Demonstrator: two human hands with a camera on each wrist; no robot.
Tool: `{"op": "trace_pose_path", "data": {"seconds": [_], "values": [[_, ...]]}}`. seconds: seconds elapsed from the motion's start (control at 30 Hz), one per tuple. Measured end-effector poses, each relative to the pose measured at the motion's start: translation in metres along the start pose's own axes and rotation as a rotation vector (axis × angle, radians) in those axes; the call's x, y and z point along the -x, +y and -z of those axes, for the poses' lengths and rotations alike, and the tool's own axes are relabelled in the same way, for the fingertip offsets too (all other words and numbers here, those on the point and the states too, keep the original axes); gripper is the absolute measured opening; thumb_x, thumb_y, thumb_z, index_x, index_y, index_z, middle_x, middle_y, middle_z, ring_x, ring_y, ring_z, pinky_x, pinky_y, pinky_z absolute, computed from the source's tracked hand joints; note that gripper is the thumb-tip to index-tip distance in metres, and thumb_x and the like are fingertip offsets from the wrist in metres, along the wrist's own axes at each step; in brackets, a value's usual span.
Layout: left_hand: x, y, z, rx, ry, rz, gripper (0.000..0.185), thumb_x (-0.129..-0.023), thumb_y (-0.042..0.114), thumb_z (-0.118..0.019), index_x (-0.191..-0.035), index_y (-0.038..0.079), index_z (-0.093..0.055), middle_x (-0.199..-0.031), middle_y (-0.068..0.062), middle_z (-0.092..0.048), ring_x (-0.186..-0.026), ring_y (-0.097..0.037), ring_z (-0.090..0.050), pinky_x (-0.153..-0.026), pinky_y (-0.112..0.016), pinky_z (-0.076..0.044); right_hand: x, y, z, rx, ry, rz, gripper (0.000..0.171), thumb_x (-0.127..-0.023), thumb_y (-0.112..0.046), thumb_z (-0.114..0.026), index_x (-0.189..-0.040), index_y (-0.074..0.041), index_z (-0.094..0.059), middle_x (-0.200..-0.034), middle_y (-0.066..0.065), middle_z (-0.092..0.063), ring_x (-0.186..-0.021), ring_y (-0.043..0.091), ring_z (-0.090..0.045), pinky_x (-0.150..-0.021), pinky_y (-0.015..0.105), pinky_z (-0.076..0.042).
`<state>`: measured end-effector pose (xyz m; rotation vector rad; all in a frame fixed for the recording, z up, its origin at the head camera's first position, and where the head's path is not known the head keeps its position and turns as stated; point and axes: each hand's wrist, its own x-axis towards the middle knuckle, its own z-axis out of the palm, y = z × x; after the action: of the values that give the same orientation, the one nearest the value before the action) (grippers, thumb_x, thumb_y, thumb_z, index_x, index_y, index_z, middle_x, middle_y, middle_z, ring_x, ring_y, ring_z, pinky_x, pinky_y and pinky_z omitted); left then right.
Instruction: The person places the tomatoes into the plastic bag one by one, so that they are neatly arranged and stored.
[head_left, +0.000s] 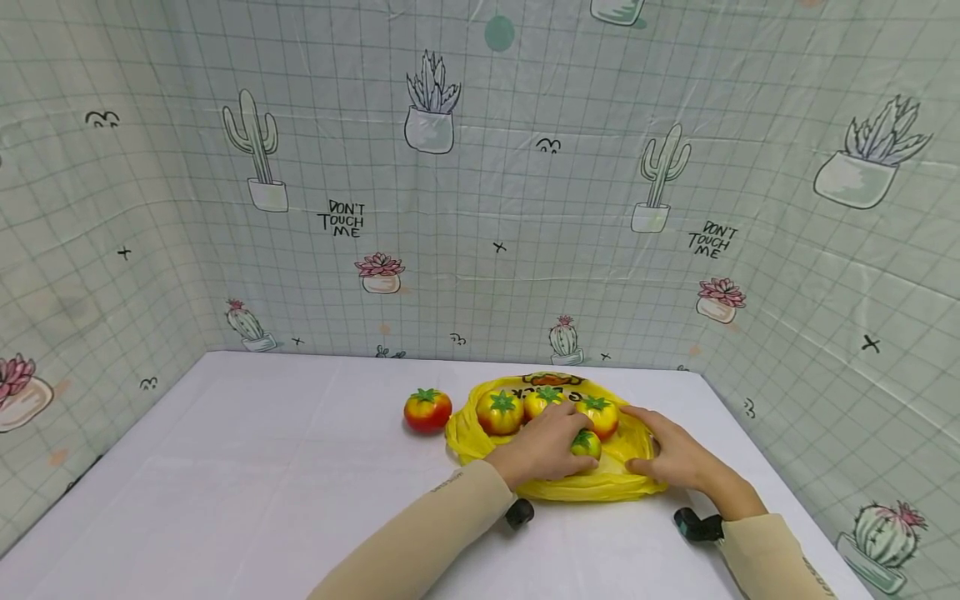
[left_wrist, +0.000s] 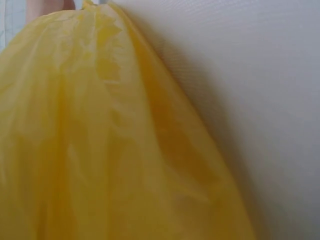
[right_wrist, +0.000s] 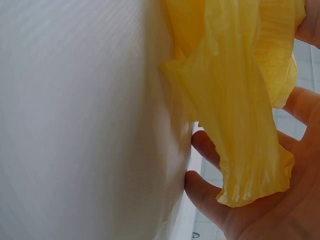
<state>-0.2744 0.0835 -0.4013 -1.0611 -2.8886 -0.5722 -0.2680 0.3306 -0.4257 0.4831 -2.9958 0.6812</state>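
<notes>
A yellow plastic bag (head_left: 592, 488) lies spread on the white table (head_left: 262, 467), right of middle. Three red-and-yellow tomatoes (head_left: 500, 412) sit on it toward the back. My left hand (head_left: 551, 446) curls over a fourth, greener tomato (head_left: 587, 444) on the bag. My right hand (head_left: 670, 452) lies with relaxed fingers on the bag's right edge. A loose red tomato (head_left: 427, 410) stands on the table just left of the bag. The left wrist view shows only the bag (left_wrist: 100, 150) and table. In the right wrist view a flap of bag (right_wrist: 240, 100) lies against my palm (right_wrist: 270, 215).
Walls covered in cactus-print sheeting (head_left: 480, 208) close in the table at the back and both sides. Black wrist cameras (head_left: 519, 512) sit under both forearms. The table's right edge (head_left: 757, 467) runs close beside my right hand.
</notes>
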Motion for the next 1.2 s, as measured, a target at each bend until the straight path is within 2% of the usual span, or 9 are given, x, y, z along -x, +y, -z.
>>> {"op": "trace_pose_path", "data": {"seconds": [0.37, 1.2], "values": [[-0.0020, 0.0020, -0.0008, -0.054, 0.001, 0.010, 0.049, -0.084, 0.052, -0.067, -0.126, 0.026, -0.060, -0.129, 0.005, -0.049, -0.116, -0.013, -0.046, -0.098, -0.030, -0.042, 0.0009, -0.0031, 0.0016, -0.008, 0.000, -0.004, 0.079, -0.077, -0.027, -0.075, -0.145, -0.011, -0.038, -0.143, 0.020, -0.041, -0.129, 0.043, -0.037, -0.101, 0.065, -0.029], [0.0023, 0.0019, 0.0010, -0.045, 0.000, 0.004, 0.052, -0.085, 0.053, -0.065, -0.129, 0.027, -0.057, -0.138, 0.002, -0.044, -0.125, -0.016, -0.043, -0.103, -0.033, -0.039, 0.0014, -0.0038, 0.0018, -0.009, -0.005, -0.019, 0.079, -0.077, -0.027, -0.075, -0.145, -0.012, -0.037, -0.144, 0.019, -0.040, -0.130, 0.043, -0.037, -0.101, 0.065, -0.028]]}}
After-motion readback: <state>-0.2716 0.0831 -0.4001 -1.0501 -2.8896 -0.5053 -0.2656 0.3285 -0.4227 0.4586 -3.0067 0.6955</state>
